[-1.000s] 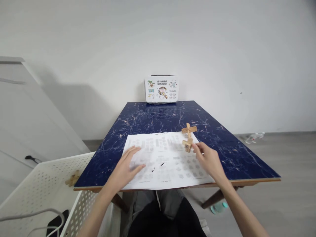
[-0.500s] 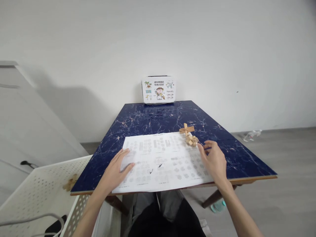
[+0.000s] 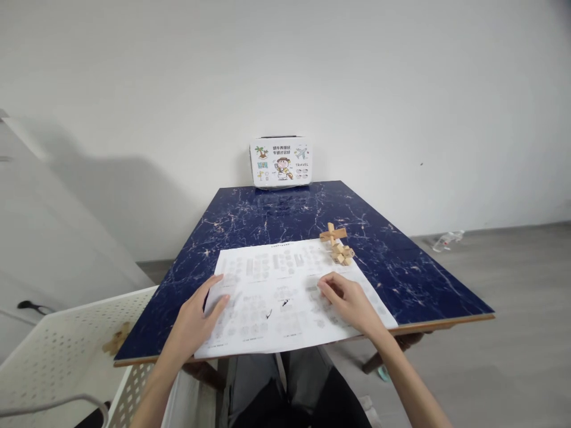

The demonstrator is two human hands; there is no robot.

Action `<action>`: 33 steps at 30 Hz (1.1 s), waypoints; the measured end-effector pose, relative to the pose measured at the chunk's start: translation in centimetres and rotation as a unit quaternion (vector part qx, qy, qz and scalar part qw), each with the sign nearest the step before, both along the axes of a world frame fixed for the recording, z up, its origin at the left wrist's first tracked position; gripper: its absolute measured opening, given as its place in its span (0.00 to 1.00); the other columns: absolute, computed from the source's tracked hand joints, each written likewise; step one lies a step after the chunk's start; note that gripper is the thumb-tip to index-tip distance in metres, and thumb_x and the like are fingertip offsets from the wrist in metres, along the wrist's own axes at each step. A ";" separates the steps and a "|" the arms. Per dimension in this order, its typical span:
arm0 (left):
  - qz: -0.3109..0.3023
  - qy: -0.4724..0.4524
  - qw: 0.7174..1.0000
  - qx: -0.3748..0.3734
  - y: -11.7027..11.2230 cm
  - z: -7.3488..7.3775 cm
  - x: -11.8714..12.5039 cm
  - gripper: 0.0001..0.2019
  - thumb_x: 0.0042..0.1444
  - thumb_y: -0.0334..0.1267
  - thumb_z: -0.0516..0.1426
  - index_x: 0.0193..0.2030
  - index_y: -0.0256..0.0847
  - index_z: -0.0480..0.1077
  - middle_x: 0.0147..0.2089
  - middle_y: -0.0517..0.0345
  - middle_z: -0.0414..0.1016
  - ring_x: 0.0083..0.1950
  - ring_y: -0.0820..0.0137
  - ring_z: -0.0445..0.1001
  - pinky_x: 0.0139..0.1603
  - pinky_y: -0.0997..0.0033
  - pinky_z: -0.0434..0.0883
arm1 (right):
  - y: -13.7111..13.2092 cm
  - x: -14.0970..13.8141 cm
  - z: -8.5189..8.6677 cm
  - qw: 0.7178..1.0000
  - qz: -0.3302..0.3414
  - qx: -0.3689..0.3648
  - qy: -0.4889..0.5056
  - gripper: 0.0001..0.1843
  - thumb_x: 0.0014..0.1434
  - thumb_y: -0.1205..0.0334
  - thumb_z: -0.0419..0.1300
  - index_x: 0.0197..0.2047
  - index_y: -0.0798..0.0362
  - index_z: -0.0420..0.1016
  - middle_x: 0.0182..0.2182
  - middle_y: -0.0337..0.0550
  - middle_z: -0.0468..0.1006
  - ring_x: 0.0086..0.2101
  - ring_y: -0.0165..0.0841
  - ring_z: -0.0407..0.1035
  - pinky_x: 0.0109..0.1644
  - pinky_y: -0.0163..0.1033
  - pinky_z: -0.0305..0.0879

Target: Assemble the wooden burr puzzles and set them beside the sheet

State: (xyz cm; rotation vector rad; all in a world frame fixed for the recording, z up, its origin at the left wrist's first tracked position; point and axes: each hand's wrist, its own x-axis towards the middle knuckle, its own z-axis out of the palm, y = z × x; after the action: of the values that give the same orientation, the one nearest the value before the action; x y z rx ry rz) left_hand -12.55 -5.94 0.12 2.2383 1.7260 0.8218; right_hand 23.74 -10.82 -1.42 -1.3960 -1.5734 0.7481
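A white printed sheet (image 3: 263, 324) with rows of small pictures lies along the table's near edge. My left hand (image 3: 194, 321) rests over its left edge, thumb and fingers apart. Over the sheet's right half is my right hand (image 3: 350, 303), its thumb and index finger drawn together and the other fingers curled; I see nothing in them. Just beyond that hand, on the sheet's far right corner, sits a knobbly wooden burr puzzle (image 3: 342, 254). Touching or close behind it is a cross-shaped wooden puzzle (image 3: 332, 233).
The blue marbled table (image 3: 276, 217) carries a white cartoon-printed case (image 3: 282, 163) against the wall. At the left stands a white perforated bin (image 3: 66, 333) with wooden pieces (image 3: 116, 339) and a cable (image 3: 53, 407). A clear plastic item (image 3: 448, 239) lies on the floor at right.
My right hand has moved left, from beside the burr puzzle to over the sheet, and its fingers have drawn together. My left hand stays at the sheet's left side. The view has shifted slightly.
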 end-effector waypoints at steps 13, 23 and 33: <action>0.015 0.004 1.000 -0.010 -0.2 0.6 0.2 0.26 0.65 0.55 0.53 0.64 0.45 0.69 0.65 0.51 0.76 0.64 0.53 0.76 0.65 0.53 0.72 | -0.2 0.0 -0.3 1.000 -0.023 0.009 -0.007 0.17 0.69 0.47 0.54 0.36 0.51 0.74 0.27 0.39 0.78 0.27 0.34 0.70 0.32 0.38 0.64; 0.009 -0.006 1.000 -0.009 -0.2 0.7 0.3 0.24 0.65 0.55 0.54 0.61 0.44 0.71 0.65 0.52 0.76 0.66 0.54 0.74 0.68 0.55 0.70 | -0.3 0.0 -0.2 1.000 -0.016 0.009 0.001 0.17 0.69 0.47 0.55 0.37 0.51 0.74 0.27 0.40 0.78 0.27 0.35 0.70 0.33 0.38 0.64; 0.002 0.003 1.000 0.018 -0.2 0.5 0.2 0.23 0.65 0.55 0.53 0.59 0.44 0.73 0.63 0.52 0.77 0.63 0.54 0.77 0.63 0.57 0.73 | -0.2 0.1 -0.3 1.000 -0.014 0.007 0.016 0.17 0.69 0.47 0.55 0.37 0.51 0.73 0.28 0.40 0.77 0.28 0.34 0.69 0.34 0.37 0.63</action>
State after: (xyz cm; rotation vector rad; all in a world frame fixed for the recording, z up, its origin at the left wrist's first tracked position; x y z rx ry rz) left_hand -12.39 -6.11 0.65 2.2623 1.7335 0.8543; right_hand 23.82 -11.07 -1.74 -1.3861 -1.5284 0.7393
